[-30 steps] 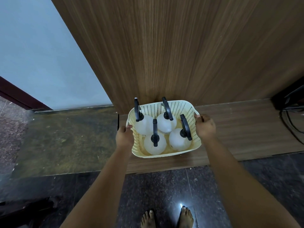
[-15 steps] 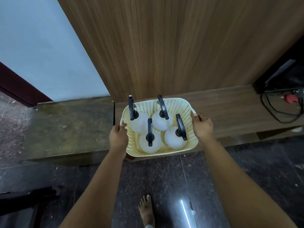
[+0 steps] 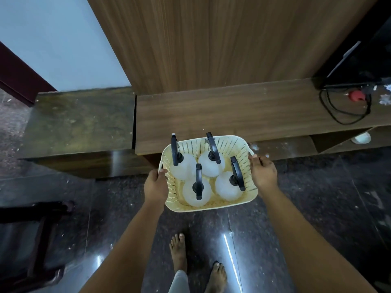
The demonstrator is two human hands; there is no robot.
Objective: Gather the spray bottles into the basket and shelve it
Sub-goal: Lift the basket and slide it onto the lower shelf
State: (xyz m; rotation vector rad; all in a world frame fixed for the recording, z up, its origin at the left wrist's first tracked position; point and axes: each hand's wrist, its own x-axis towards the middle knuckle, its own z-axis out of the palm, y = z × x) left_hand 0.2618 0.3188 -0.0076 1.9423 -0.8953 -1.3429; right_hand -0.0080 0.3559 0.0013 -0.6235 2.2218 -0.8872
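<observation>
Lifting cream perforated plastic basket [image 3: 213, 205] off brown wooden ledge [image 3: 232, 115], pulling back toward 6 o'clock. Left hand [image 3: 155, 185], right hand [image 3: 263, 173] gripping side handles. Four white black-nozzled spray bottles [image 3: 196, 192] riding inside; shelving pending.

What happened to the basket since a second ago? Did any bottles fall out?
The basket came off the wooden ledge toward the person and now hangs over the dark floor. No bottles fell out: all four spray bottles stand upright inside. The left hand and right hand grip its sides as before.
</observation>
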